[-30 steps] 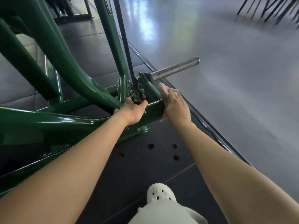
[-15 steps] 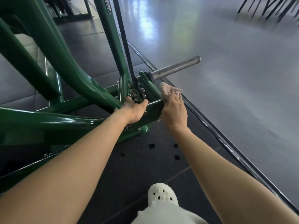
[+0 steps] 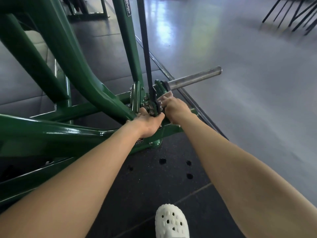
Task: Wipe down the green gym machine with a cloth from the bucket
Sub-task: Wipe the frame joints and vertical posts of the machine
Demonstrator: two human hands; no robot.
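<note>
The green gym machine [image 3: 72,86] fills the left of the head view, its tubes meeting at a bolted joint low in the middle. My left hand [image 3: 148,123] grips the green bar just below that joint. My right hand [image 3: 175,107] presses a small pale cloth [image 3: 167,95] against the green bracket at the base of the steel weight peg [image 3: 195,79]. Most of the cloth is hidden under my fingers. No bucket is in view.
A black strap [image 3: 145,48] runs up from the joint. A metal floor strip [image 3: 202,110] separates the black rubber mat [image 3: 154,182] from the shiny grey floor [image 3: 240,83]. My white clog [image 3: 171,222] stands on the mat. Dark chair legs [image 3: 295,12] show far right.
My right hand has slid the cloth up and to the left, from the end of the lower bar onto the bracket by the peg. My left hand has kept its grip.
</note>
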